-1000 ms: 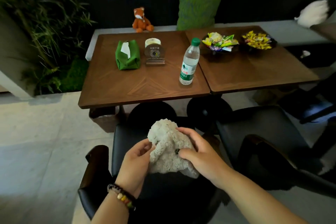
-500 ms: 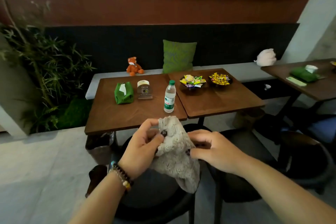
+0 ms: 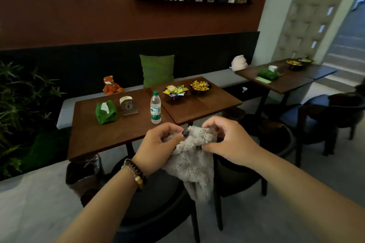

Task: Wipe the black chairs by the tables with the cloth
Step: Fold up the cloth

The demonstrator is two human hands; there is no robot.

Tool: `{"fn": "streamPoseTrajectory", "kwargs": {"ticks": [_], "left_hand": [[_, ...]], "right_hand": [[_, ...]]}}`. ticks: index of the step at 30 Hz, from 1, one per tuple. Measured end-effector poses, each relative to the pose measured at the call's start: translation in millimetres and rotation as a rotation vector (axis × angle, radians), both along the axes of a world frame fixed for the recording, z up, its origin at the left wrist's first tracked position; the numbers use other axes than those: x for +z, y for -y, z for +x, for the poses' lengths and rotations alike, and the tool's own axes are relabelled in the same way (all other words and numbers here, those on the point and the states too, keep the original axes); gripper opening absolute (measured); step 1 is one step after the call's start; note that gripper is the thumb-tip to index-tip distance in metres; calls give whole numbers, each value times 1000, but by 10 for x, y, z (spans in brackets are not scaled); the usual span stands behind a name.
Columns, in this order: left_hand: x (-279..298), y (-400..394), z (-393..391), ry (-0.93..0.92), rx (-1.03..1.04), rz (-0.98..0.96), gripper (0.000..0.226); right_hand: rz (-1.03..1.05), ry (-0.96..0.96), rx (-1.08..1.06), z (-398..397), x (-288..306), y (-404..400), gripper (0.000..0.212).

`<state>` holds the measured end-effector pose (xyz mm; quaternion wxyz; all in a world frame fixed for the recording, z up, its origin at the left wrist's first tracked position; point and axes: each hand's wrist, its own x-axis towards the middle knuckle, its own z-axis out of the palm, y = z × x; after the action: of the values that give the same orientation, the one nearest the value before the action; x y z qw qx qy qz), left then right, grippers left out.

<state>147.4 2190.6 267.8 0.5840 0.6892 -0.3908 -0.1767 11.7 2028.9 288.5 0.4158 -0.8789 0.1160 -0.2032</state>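
A fluffy beige cloth hangs in front of me, held up by both hands. My left hand, with a bead bracelet on the wrist, pinches its upper left part. My right hand grips its upper right edge with curled fingers. Below the cloth stands a black chair, its round seat partly hidden by my arms. A second black chair stands just to its right, and a third sits by the far right table.
Two joined wooden tables ahead carry a green tissue pouch, a water bottle and two snack bowls. A bin stands under the left table. Plants fill the left side; a bench with a green cushion runs behind.
My head has tilted up and back, so the wall shelf and right table came into view. Both hands have raised the cloth and shifted their hold on its top edge.
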Motion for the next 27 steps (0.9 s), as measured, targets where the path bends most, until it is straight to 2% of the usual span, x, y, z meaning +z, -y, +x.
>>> {"fn": "streamPoseTrajectory", "kwargs": {"ticks": [5, 8, 9, 11, 13, 15, 17, 18, 21, 24, 27], "left_hand": [[76, 422, -151, -21, -61, 77, 20], [156, 787, -259, -52, -187, 164, 34], [179, 921, -313, -86, -223, 173, 33], [190, 1208, -426, -129, -292, 178, 15], [179, 1514, -540, -13, -376, 237, 25], [146, 1878, -637, 241, -395, 329, 38], [125, 2301, -766, 435, -333, 352, 29], [110, 2517, -832, 457, -292, 330, 22], [83, 3182, -1048, 376, -227, 219, 29], [113, 3811, -1307, 155, -277, 88, 10], [140, 4440, -1579, -97, -284, 16, 23]], "right_hand": [[16, 110, -247, -477, 75, 388, 28], [30, 137, -355, -736, 126, 718, 25], [33, 139, -398, -815, 137, 844, 22], [34, 146, -495, -954, 146, 1146, 17], [36, 159, -599, -1097, 151, 1489, 14], [67, 192, -680, -1250, 168, 1868, 11], [111, 215, -738, -1426, 198, 2281, 9], [115, 213, -757, -1525, 203, 2493, 11], [170, 182, -779, -1870, 190, 3145, 3], [197, 142, -794, -2230, 127, 3759, 20], [230, 75, -789, -2538, 91, 4292, 31]]}}
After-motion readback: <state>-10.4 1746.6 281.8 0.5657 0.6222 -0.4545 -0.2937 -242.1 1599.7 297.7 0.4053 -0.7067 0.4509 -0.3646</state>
